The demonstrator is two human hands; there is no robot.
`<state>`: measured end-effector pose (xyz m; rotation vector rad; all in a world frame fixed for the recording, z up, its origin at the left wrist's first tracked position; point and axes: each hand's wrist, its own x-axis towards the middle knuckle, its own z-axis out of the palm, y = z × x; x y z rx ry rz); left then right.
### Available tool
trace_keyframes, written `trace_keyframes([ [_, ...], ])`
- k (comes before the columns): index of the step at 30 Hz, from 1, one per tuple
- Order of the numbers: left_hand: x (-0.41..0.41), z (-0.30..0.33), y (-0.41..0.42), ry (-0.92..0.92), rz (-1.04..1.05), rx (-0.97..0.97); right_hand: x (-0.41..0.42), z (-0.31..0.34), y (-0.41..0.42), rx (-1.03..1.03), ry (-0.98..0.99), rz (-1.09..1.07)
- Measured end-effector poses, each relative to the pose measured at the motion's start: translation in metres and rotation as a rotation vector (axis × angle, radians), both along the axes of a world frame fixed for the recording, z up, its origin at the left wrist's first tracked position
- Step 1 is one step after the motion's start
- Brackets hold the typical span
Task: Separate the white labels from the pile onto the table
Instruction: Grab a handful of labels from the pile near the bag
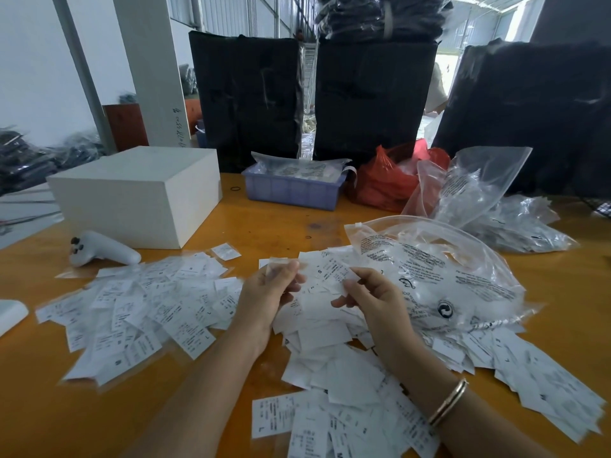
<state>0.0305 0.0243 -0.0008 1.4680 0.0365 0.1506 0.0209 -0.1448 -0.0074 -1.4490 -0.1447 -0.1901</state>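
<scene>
Over the near middle of the table (271,226), my left hand (269,290) pinches what seems a clear sleeve, my right hand (370,299) a white label (334,271). Separated labels (142,302) spread left; the pile (347,375) remains large.

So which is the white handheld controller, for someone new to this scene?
Start at the big white box on the orange table's left side. Just in front of its left corner lies the controller: a smooth, rounded white wand with dark buttons, unlike the flat printed labels below it.
</scene>
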Motion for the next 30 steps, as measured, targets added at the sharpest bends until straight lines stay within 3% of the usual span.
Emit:
trace_keyframes([
  [21, 0.0045, -0.0047, 0.0008, -0.011, 0.051, -0.004, 0.0005, -0.0009, 0.0011, -0.079, -0.006, 0.019],
  [30, 0.0056, -0.0081, 0.0002, -0.066, 0.029, 0.143, 0.0003, -0.0074, 0.007, -0.278, -0.006, 0.038],
])
